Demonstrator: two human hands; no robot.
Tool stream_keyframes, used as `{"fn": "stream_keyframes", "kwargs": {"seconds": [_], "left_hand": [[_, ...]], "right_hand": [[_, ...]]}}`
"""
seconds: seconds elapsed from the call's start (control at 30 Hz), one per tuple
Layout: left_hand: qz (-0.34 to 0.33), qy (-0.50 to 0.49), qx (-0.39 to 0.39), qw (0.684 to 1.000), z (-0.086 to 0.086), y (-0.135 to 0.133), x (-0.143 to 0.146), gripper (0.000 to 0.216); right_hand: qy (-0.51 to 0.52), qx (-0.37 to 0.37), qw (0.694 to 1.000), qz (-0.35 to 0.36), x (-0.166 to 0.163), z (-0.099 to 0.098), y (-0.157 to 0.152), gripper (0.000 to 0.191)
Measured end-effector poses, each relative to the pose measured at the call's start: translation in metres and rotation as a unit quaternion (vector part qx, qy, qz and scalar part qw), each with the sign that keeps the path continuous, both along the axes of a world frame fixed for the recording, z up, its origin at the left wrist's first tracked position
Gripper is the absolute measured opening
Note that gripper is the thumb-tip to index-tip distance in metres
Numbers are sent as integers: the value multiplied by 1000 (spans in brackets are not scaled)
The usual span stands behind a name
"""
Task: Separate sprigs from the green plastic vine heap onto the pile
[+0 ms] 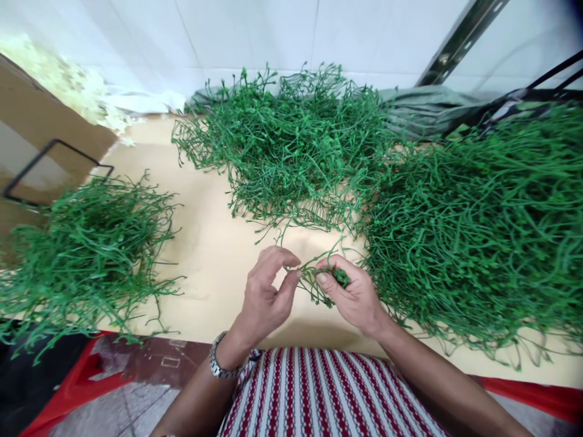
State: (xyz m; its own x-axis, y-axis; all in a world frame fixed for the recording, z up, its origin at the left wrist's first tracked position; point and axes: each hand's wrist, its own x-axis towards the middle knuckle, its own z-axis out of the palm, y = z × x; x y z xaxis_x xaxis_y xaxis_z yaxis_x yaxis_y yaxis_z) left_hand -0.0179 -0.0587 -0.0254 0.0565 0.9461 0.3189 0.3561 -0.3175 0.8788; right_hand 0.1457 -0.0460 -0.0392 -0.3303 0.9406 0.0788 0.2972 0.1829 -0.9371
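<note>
Both hands meet over the tan board [214, 255], just in front of me. My right hand [353, 294] is closed around a small bunch of green plastic stems [319, 282]. My left hand [266, 294] pinches the bunch's left tips between thumb and forefinger. A metal watch sits on the left wrist. The stems fan out between the two hands, thin and branching, with small knobs at the ends.
Three heaps of the same green stems lie around: one at the left [86, 249], one at the back middle [291, 145], a large one at the right [483, 230]. A cardboard box [36, 121] stands far left. White tiled wall behind. Striped cloth [319, 394] covers my lap.
</note>
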Motion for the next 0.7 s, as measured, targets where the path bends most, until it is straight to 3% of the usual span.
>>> {"fn": "stream_keyframes", "kwargs": {"seconds": [0.1,0.2,0.27,0.4,0.7], "left_hand": [[-52,33,-62,996,0,4,-2,6],[-77,-2,-100,992,1,5,-2,5],[-53,-3,-89,995,4,5,-1,8],[-34,88,-38,995,12,4,-1,12],[-138,43,-209,967,8,14,-7,17]], "right_hand": [[4,2,1000,6,1,1,0,12],[-4,7,1000,22,2,1,0,12],[-23,12,999,27,3,0,1,11],[-69,46,996,44,4,-1,3,6],[-104,177,974,99,5,1,7,7]]}}
